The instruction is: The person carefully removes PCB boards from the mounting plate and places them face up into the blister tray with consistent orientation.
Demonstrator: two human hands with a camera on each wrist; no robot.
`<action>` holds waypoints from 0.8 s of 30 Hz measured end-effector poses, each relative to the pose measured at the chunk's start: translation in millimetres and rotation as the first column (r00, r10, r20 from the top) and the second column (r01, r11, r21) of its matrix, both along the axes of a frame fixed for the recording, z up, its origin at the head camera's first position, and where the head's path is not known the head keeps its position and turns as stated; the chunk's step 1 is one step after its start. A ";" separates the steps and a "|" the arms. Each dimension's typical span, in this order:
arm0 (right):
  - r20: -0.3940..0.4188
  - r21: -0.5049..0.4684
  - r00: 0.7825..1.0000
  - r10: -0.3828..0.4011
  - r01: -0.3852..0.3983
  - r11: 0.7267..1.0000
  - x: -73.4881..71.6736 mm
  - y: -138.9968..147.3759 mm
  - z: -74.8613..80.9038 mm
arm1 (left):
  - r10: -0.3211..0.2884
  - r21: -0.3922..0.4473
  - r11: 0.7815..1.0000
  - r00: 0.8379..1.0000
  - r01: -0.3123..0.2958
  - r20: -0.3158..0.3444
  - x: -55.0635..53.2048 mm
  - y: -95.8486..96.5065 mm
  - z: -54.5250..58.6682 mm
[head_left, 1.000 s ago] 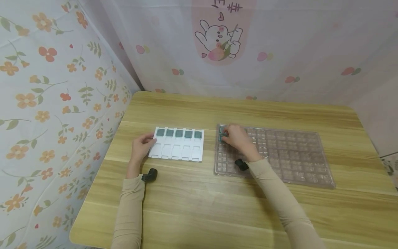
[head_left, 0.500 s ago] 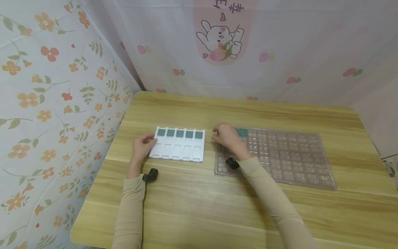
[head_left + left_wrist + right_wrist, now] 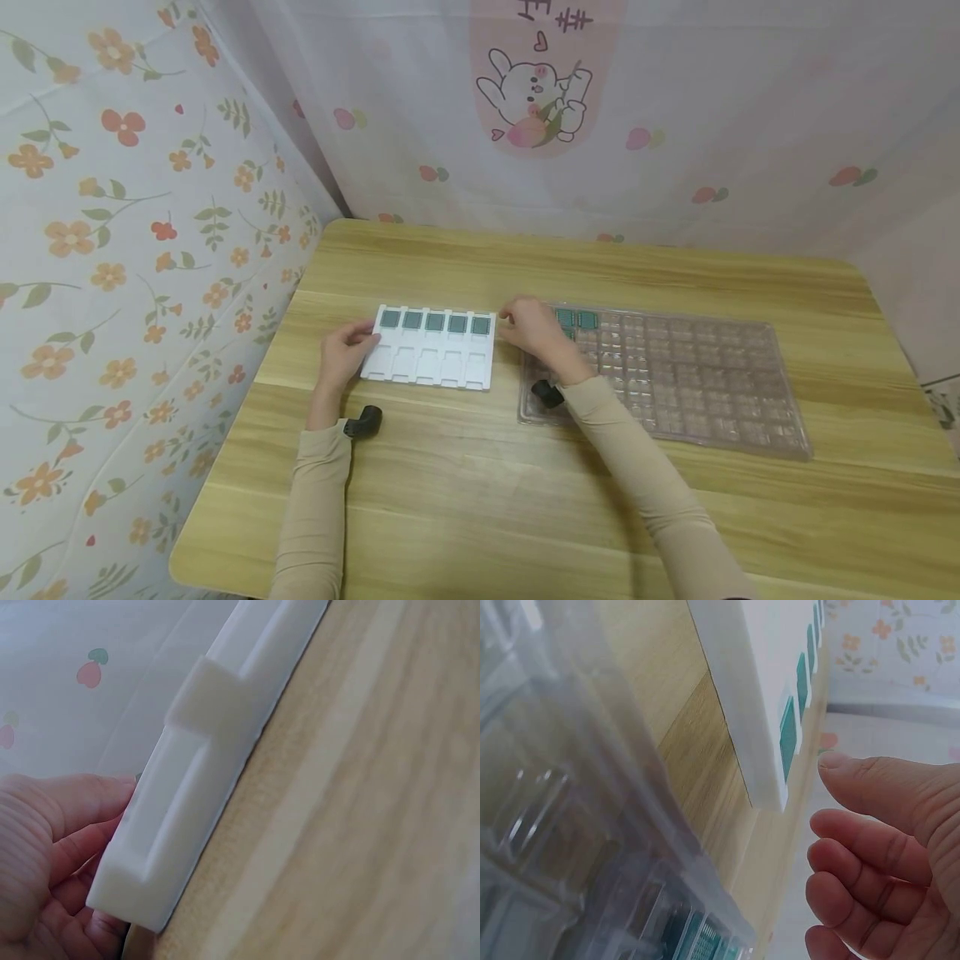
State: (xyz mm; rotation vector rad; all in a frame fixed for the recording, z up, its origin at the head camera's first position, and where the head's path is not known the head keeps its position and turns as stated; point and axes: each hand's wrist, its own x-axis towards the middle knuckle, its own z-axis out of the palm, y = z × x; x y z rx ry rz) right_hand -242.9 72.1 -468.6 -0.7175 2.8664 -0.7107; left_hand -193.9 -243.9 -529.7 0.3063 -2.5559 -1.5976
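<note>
A white tray (image 3: 427, 343) with two rows of pockets lies on the table, its back row holding several square green chips (image 3: 435, 322). My left hand (image 3: 341, 354) grips the tray's left end; in the left wrist view the thumb (image 3: 94, 799) lies over the edge and fingers curl beneath. Close by the tray's back right corner is my right hand (image 3: 531, 329). The right wrist view shows its thumb (image 3: 855, 776) apart from loosely bent fingers (image 3: 840, 896), with nothing seen between them. More green chips (image 3: 587, 320) sit in the clear plastic tray (image 3: 720, 375), partly hidden behind the right hand.
The clear tray, with many small pockets, covers the right middle of the wooden table (image 3: 480, 492). A narrow strip of wood separates the two trays. Black wrist devices (image 3: 364, 422) sit at both cuffs. Patterned curtains (image 3: 405, 92) hang behind and to the left.
My right hand has moved left from the green chips at the clear tray's back left corner to beside the white tray, uncovering some of those chips. The left hand stays on the white tray.
</note>
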 end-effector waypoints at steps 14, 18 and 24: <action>0.042 0.004 0.999 0.004 -0.004 1.000 -0.6 -13.7 0.1 | -0.002 0.002 1.000 1.000 0.002 -0.005 0.1 -1.0 -1.0; 0.035 0.012 0.999 0.013 -0.014 1.000 -2.0 -17.1 -0.4 | -0.003 0.002 1.000 1.000 0.003 -0.011 -0.4 -0.9 -1.2; 0.011 0.050 1.000 0.017 -0.018 0.999 -4.9 -21.8 -2.7 | -0.004 -0.009 1.000 1.000 0.004 -0.014 -0.7 -0.8 -0.9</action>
